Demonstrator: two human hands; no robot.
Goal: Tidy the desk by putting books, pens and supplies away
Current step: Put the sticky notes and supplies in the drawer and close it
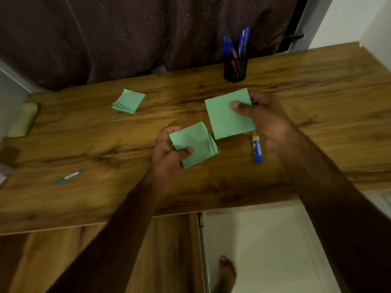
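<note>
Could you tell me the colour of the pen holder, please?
The pen holder is black, head view.

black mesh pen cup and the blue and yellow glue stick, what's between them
In the head view, the right hand pinching a green square paper pad lies between them.

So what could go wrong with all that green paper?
The left hand pinches a fanned stack of green notes by its edge, so loose sheets might slip out. The glue stick lies beside the right hand, which holds another green pad; a nudge could roll it toward the desk edge.
</note>
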